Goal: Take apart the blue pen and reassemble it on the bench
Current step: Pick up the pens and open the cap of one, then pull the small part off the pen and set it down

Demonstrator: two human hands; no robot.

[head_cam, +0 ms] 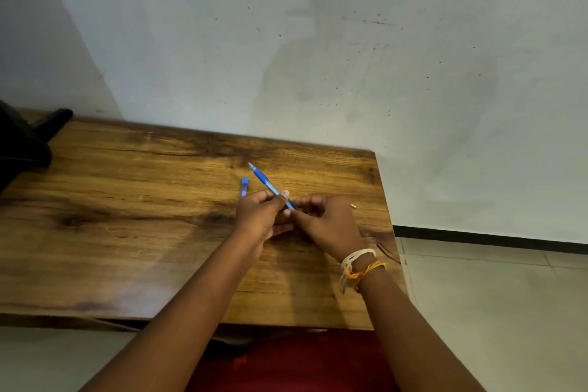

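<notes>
Both hands are meeting over the middle-right of the wooden worktop, just above its surface.

Left hand is curling closed around the blue pen, thumb pressing on top of the barrel, fingers wrapping underneath. Pen is sitting tilted, tip pointing up and away toward the wall, blue grip section clear of the hand, clear barrel running down into the grasp.

Right hand is coming in from the right, fingers bunching together at the pen's rear end. It looks pinched on that end, but the contact point is hidden behind the fingers, so can't tell exactly what it is gripping or whether a part is loose there.

A small blue-topped pen piece is lying on the worktop just left of the left hand, apart from the pen, partly hidden by the knuckles.

A tiny pale bit is lying on the worktop to the right of the right hand; too small to identify.

Right wrist is wearing a white band and orange thread. A dark object is sitting at the far left edge of the worktop. Red fabric is showing below the near edge, between the forearms.
</notes>
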